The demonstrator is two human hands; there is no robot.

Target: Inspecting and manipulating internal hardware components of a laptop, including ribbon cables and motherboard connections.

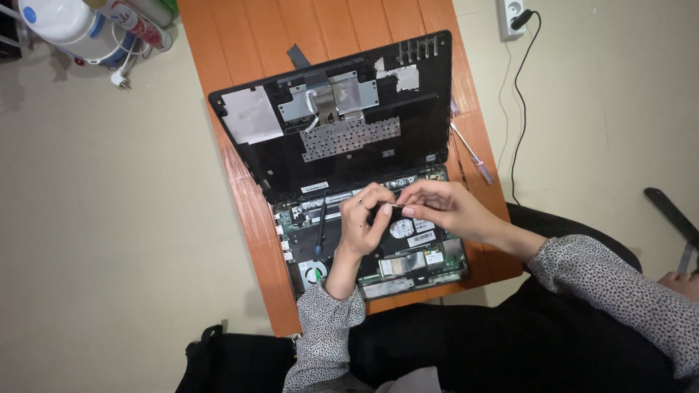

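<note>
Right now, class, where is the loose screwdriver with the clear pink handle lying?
In the head view, the screwdriver lies on the orange table, along the right edge of the opened laptop, above the right hand.

At the upper left of the frame stands a white appliance (62, 25) with a plug (116, 78) on the floor. At the upper right, a wall socket (513, 16) holds a black cable (518, 109). A screwdriver (472, 154) lies on the orange counter (251, 218).

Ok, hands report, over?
Left hand and right hand pinching small thin metal part above opened black laptop base. Black screwdriver beside left hand.
</note>
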